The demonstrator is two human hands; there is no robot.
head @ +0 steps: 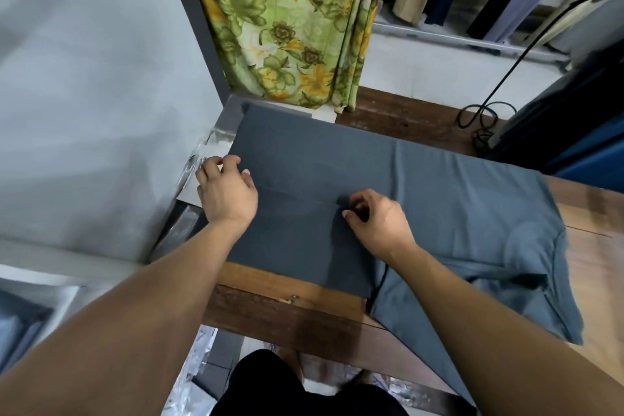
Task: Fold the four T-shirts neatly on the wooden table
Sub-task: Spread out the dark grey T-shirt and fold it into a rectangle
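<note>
Head view: right grip (pixel 378 223) pinching fold edge of slate-grey cotton T-shirt (pixel 439 196); left grip (pixel 226 192) clutching side edge. Likely soft, floppy; corners holding best.

A slate-grey cotton T-shirt (pixel 439 199) lies spread sideways across the brown wooden table (pixel 277 284). Its left part is a smooth, darker rectangle with a straight crease running across it. The neckline sits at the right, and one short sleeve droops over the table's near edge.
</note>
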